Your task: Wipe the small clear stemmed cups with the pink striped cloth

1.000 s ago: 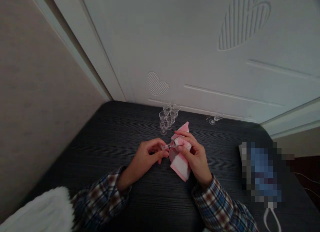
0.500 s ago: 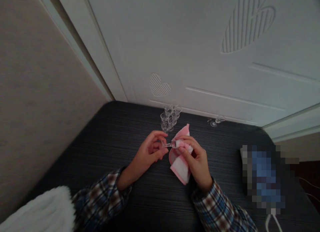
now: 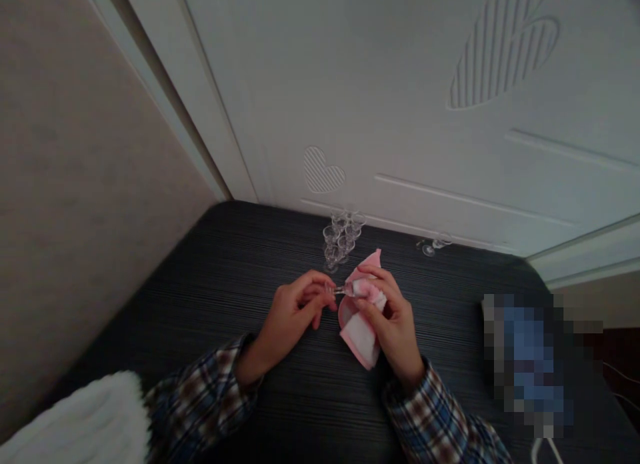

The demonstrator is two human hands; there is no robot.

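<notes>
A small clear stemmed glass (image 3: 340, 290) lies sideways between my hands. My left hand (image 3: 301, 303) pinches its foot end between thumb and fingers. Wrapped over the bowl end is a pink and white cloth (image 3: 361, 334), which my right hand (image 3: 393, 317) grips from the right. Part of the cloth hangs below the fingers, and one corner sticks up above them. The cloth and fingers hide most of the bowl. Just beyond my hands, several similar stemmed glasses (image 3: 345, 241) stand close together on the dark table.
The dark ribbed tabletop (image 3: 240, 257) runs up to a white panel (image 3: 400, 137) with heart reliefs. Another stemmed glass (image 3: 435, 245) stands at the back right. A blurred-out blue object (image 3: 527, 357) with a white strap lies at right. White fluffy fabric (image 3: 95, 421) is at lower left.
My left fingers have closed in more around the glass's foot end, which they held more loosely before. The cloth stays in my right hand. The view has shifted slightly.
</notes>
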